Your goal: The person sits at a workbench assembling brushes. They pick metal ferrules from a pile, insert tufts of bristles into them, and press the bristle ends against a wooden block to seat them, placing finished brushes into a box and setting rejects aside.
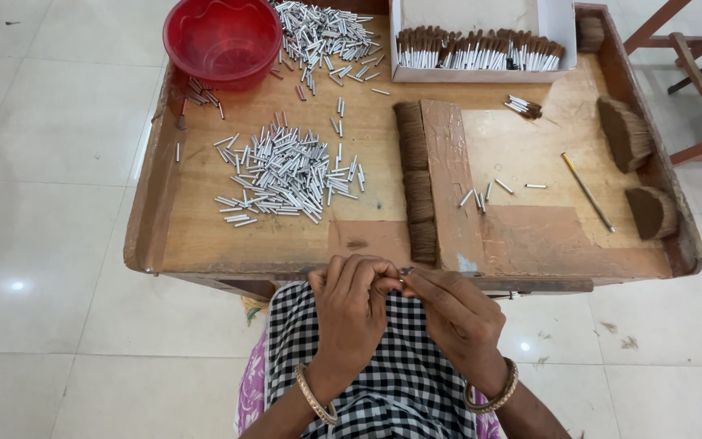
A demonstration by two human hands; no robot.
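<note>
Now | left hand and right hand meet fingertip to fingertip, pinching small metal tube | above lap, at table edge

Tube pile left of bristle row on table (bowl behind, box far right).

The floor is laid with large, glossy white tiles, with thin grey joints between them; small bright spots of lamp light glint on it at the left and lower right; brown tufts lie scattered on the tiles at the right; reddish wooden furniture stands at the upper right, beside the low wooden table.
</note>
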